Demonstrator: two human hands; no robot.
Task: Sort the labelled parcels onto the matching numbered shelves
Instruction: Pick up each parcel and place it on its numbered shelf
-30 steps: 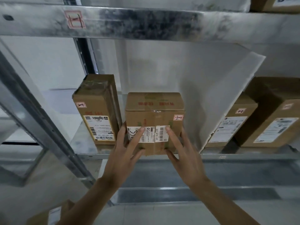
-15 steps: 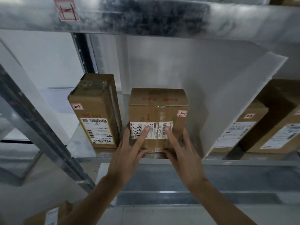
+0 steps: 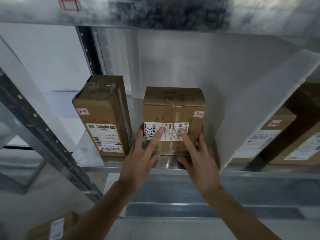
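Observation:
A brown cardboard parcel [image 3: 174, 108] with a white shipping label and a small red-edged tag stands on the metal shelf [image 3: 90, 153], in its middle bay. My left hand [image 3: 140, 158] and my right hand [image 3: 199, 160] both press straight fingers against the parcel's front face, index fingertips on the white label. A taller cardboard parcel [image 3: 102, 116] with its own red-edged tag stands just to the left, close beside it. A red-edged shelf tag [image 3: 69, 4] sits on the beam above.
A white divider board [image 3: 259, 104] leans on the right of the middle parcel. Beyond it stand two more cardboard parcels [image 3: 270, 135], [image 3: 301, 135]. A slanted metal upright [image 3: 43, 132] crosses the left. Another box [image 3: 52, 227] lies low at the bottom left.
Both hands have pushed the middle parcel deeper onto the shelf, and the view has moved closer. The fingers stay flat on its front face.

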